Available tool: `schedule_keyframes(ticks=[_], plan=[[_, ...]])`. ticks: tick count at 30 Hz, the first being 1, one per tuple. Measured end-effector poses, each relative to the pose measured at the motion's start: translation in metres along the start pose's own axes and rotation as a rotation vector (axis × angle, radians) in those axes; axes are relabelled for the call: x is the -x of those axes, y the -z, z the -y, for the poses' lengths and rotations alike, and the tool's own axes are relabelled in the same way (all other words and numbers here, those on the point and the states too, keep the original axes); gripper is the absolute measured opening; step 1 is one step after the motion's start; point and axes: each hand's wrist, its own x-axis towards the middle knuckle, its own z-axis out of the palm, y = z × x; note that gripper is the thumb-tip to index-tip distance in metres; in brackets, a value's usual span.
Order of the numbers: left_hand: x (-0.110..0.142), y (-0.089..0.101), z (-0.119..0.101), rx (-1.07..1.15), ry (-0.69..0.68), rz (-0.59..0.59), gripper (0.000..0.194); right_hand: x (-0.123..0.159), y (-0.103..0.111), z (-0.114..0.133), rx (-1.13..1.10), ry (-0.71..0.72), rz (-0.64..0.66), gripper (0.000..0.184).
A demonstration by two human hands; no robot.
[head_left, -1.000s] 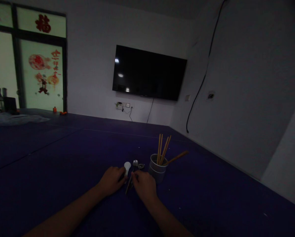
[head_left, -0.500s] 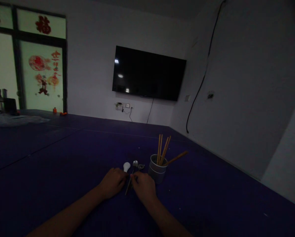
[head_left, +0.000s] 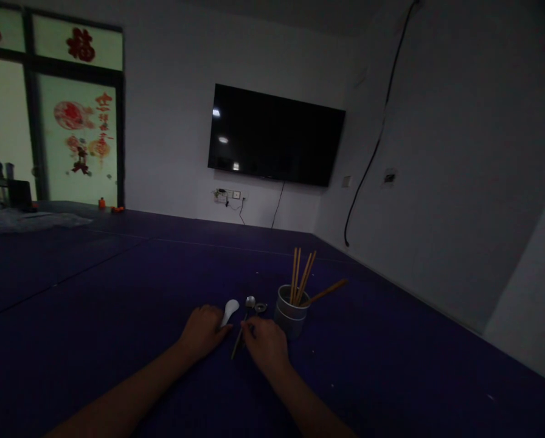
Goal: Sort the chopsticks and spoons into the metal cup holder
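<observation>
A white soup spoon (head_left: 231, 309) lies on the purple tabletop, its bowl pointing away from me. My left hand (head_left: 204, 331) is closed on its handle, which the fingers partly cover. To the right is a long metal spoon (head_left: 250, 302) with its handle slanting toward me. My right hand (head_left: 266, 342) pinches that handle near the middle with bent fingers. Beside the spoon's bowl shows the round head of another small metal utensil (head_left: 260, 308); its handle is mostly hidden by my right hand.
Just right of my right hand stands a grey metal cup (head_left: 291, 313) holding several wooden chopsticks (head_left: 302, 277) and a wooden handle (head_left: 328, 291) leaning right. Crumpled clear plastic (head_left: 30, 220) and small orange objects (head_left: 116, 209) lie far left. Walls border the tabletop (head_left: 172, 261).
My left hand has slid a little to the left with the white soup spoon, widening the gap to the metal spoon. My right hand has stayed in place.
</observation>
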Motion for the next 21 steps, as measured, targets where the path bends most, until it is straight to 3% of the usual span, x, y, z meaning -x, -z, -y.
schedule_keyframes(ticks=[8, 16, 21], plan=[[0.002, -0.002, -0.003, -0.037, -0.040, -0.020, 0.031, 0.001, 0.001, 0.002, -0.002, 0.007, -0.010, 0.033], [-0.001, 0.001, -0.003, -0.113, 0.021, 0.019, 0.033, 0.001, 0.000, 0.001, -0.009, 0.025, -0.010, 0.031], [-0.001, 0.008, -0.005, -0.048, 0.007, -0.089, 0.032, 0.001, 0.000, 0.001, -0.071, 0.055, -0.036, 0.032]])
